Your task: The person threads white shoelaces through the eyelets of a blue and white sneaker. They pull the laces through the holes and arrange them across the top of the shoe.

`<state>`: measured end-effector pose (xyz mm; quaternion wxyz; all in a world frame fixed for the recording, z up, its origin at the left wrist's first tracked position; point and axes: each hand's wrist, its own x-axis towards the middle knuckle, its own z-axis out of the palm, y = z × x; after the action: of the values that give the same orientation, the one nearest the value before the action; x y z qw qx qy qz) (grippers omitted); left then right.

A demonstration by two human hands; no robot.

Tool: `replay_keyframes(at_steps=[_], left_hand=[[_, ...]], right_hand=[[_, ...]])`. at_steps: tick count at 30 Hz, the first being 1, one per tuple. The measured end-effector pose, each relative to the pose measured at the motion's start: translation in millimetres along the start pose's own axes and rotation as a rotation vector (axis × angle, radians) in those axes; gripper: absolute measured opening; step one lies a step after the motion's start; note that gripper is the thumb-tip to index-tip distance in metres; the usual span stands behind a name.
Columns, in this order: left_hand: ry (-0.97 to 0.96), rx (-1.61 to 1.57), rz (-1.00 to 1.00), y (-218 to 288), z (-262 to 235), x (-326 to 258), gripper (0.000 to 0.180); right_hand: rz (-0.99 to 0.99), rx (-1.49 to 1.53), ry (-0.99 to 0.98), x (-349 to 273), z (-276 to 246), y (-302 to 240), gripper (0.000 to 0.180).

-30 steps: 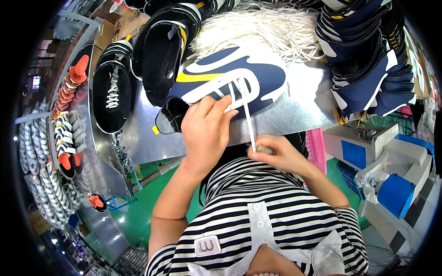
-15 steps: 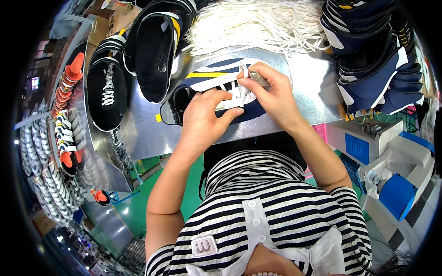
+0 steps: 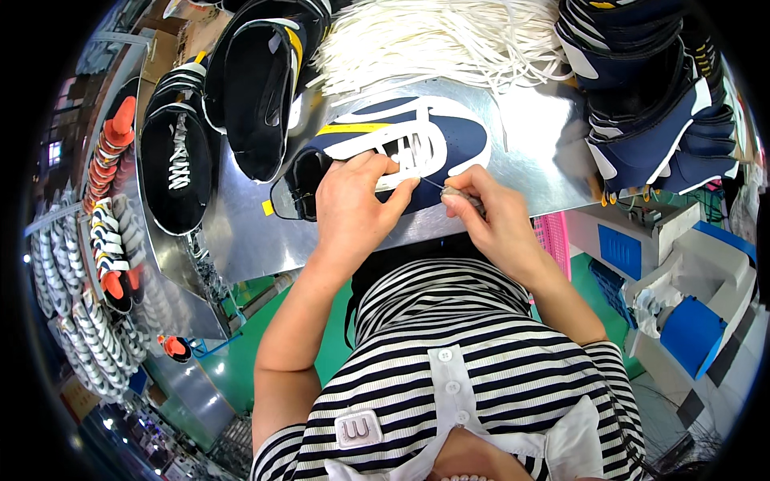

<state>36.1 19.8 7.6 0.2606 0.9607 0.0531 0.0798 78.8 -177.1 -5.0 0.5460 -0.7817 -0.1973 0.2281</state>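
A navy shoe upper (image 3: 465,132) with white trim and a yellow stripe lies on the metal table, its toe to the right. My left hand (image 3: 353,200) grips it along the lace opening, thumb on the near side and fingers over the opening. White lace (image 3: 412,151) crosses between the eyelet rows. In my right hand (image 3: 499,218), thumb and fingers are closed round the wrapped grey handle of a thin metal awl-like tool (image 3: 475,202). Its shaft points left to the near eyelet row, close to my left thumb; the tip is too small to make out.
Loose white laces (image 3: 441,48) lie piled at the far side of the metal table (image 3: 545,152). Stacked navy uppers (image 3: 650,136) stand right, and black-lined uppers (image 3: 257,96) left. Below the table's right edge are a pink basket (image 3: 552,240) and a white-and-blue machine (image 3: 674,297).
My right hand has moved with the tool from the far eyelet row toward me, to the near side of the upper. My left hand stays on the upper, which has shifted slightly.
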Motion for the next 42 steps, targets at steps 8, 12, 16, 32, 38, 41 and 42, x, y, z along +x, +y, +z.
replay_keyframes(at_steps=[8,12,16,32,38,41,42], left_hand=[[-0.041,-0.198,0.127,-3,1,-7,0.019],[0.036,-0.163,0.184,1,2,-18,0.015],[0.111,0.005,0.311,-1,-6,-36,0.018],[0.216,0.065,0.504,-14,-3,-41,0.019],[0.081,-0.024,0.424,-5,-15,-32,0.020],[0.044,-0.078,0.355,-5,-18,-35,0.026],[0.037,-0.119,0.358,-5,-15,-33,0.028]], right_hand=[[0.043,0.043,-0.063,12,4,-1,0.015],[0.153,0.030,-0.035,22,28,-7,0.021],[0.012,-0.170,-0.165,-1,-24,-11,0.021],[-0.326,-0.329,-0.202,50,8,-35,0.016],[-0.660,0.354,0.454,85,-155,-78,0.010],[-0.548,0.490,0.390,79,-113,-91,0.009],[-0.364,0.370,0.261,64,-55,-79,0.009]])
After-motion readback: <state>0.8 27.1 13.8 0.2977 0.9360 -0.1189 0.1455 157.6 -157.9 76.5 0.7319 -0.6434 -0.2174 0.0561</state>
